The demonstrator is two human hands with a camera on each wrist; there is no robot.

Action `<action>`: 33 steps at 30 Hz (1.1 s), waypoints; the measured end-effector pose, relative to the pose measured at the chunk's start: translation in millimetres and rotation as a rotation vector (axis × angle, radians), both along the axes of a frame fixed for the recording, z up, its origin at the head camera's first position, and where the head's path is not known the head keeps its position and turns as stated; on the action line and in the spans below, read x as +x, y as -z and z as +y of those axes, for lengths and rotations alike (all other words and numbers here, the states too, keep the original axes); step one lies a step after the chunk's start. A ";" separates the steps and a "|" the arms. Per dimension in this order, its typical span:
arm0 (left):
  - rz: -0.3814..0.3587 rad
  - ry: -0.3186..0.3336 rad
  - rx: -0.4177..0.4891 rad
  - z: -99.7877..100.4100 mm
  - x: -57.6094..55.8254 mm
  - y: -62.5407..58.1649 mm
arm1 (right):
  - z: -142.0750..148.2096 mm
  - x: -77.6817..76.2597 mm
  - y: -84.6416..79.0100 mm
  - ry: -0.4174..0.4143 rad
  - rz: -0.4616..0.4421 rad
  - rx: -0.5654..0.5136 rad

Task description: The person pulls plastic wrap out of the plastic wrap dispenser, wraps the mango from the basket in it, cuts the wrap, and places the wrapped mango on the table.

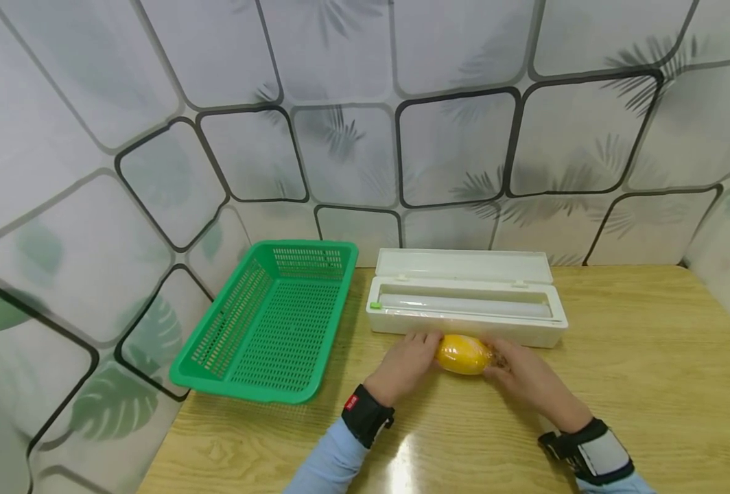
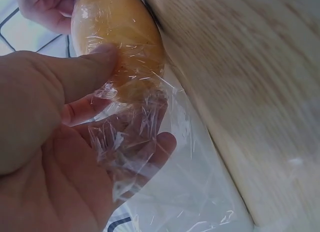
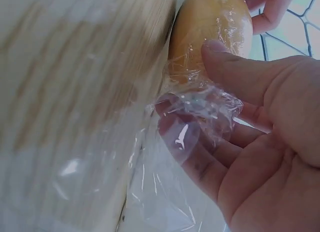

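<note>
A smooth yellow oval fruit, wrapped in shiny clear cling film, lies sideways between the two hands. At its left end, my left hand grips it, thumb pressed on the wrapped skin. My right hand holds the opposite end the same way. Crumpled film bunches past the fruit over the left fingers, and more loose film gathers over the right fingers. Just behind the hands stands a white cling film dispenser, its lid raised and a film roll inside.
To the left sits a green plastic basket with slotted walls and nothing in it. A small green slider is on the dispenser's left front edge. The wooden table meets a patterned wall covering at the back.
</note>
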State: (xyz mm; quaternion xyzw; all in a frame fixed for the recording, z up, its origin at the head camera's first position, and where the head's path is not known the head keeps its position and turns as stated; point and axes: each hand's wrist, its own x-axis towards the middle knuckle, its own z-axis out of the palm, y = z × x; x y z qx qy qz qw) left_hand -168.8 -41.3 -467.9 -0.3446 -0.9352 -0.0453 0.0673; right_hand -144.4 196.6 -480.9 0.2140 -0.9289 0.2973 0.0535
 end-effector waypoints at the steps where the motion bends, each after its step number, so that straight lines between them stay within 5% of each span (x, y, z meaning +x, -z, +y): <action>1: -0.002 0.002 0.001 -0.1 -0.2 -0.1 | -0.1 -0.1 -0.6 0.004 -0.010 0.000; 24: -0.034 0.005 0.037 -0.1 1.5 -3.6 | 4.9 1.6 -3.9 -0.033 -0.064 0.024; 30: -0.068 -0.013 0.161 -12.4 -0.3 -11.5 | 3.8 5.8 -10.7 -0.052 -0.048 0.049; 33: 0.006 -0.024 0.255 -20.8 -4.4 -17.5 | 3.0 8.1 -15.8 -0.038 -0.060 0.067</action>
